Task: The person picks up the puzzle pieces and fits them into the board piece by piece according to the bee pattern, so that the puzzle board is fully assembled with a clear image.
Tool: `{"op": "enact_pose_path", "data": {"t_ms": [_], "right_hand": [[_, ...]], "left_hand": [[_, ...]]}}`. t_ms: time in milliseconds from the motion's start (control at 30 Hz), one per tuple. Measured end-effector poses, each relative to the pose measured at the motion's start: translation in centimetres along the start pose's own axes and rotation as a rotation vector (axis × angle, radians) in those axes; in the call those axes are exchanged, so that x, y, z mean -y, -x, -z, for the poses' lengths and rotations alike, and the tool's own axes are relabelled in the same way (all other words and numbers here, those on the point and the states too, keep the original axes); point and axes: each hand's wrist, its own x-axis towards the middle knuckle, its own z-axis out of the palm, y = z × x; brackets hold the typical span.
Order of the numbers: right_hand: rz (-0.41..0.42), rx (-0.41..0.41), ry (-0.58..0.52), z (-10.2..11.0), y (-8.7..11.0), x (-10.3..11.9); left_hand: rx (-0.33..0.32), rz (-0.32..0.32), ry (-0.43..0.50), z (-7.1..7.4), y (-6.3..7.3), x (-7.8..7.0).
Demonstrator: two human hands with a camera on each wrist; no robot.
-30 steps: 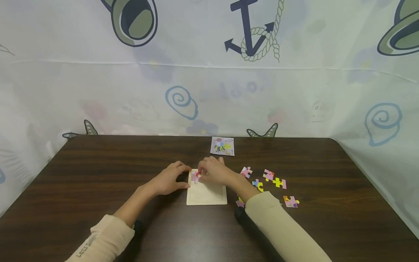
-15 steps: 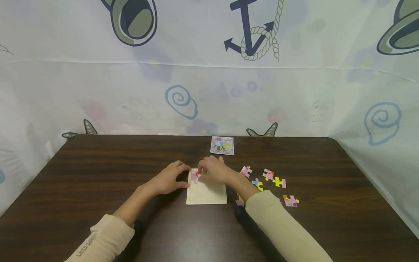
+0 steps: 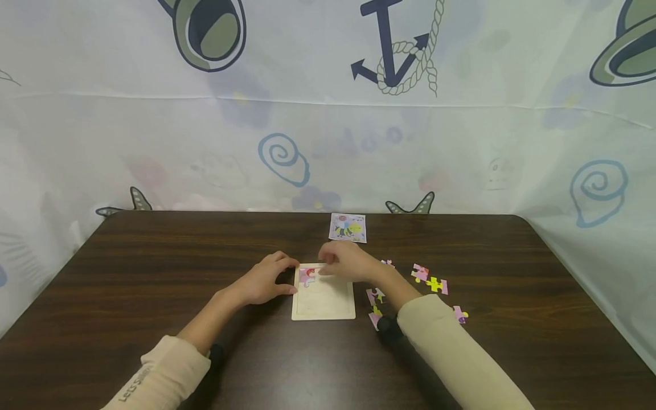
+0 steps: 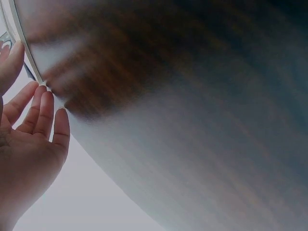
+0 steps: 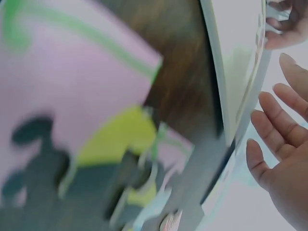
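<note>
A shallow wooden puzzle tray (image 3: pixel 323 302) lies on the table in front of me. In its far left corner sits a pink-and-red jigsaw piece (image 3: pixel 306 277). My left hand (image 3: pixel 263 280) rests against the tray's left edge with thumb and fingertips spread along it; the left wrist view shows those fingers (image 4: pixel 44 113) fairly straight at the edge. Over the tray's far side hovers my right hand (image 3: pixel 351 262), just right of the placed piece. Its fingers (image 5: pixel 279 122) are loosely bent in the right wrist view, and nothing shows in them.
Loose jigsaw pieces lie right of the tray, among them a pink one (image 3: pixel 420 272), a yellow one (image 3: pixel 435 285) and a pink-and-yellow one (image 3: pixel 376 319). My right forearm hides some. A bee picture card (image 3: pixel 348 229) lies behind the tray, before a patterned curtain (image 3: pixel 328 159).
My right hand has drawn back to the right from the piece in the tray's corner, uncovering more of it. The left hand and the tray have stayed in place.
</note>
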Motion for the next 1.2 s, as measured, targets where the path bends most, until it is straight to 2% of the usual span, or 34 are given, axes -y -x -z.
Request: {"op": "enact_pose_path", "data": {"t_ms": [233, 467, 867, 1200], "right_hand": [[-0.026, 0.001, -0.017, 1.3, 1.2, -1.5], [-0.117, 0.017, -0.03, 2.5, 2.9, -3.1], [-0.12, -0.015, 0.015, 4.4, 5.7, -6.4], [-0.197, 0.0, 0.014, 4.9, 7.3, -7.9]], "left_hand": [[-0.005, 0.011, 0.004, 0.0, 0.0, -0.1], [-0.008, 0.016, 0.008, -0.1, 0.1, -0.1], [-0.002, 0.034, 0.015, -0.1, 0.2, -0.2], [0.002, 0.035, 0.023, -0.1, 0.2, -0.3]]}}
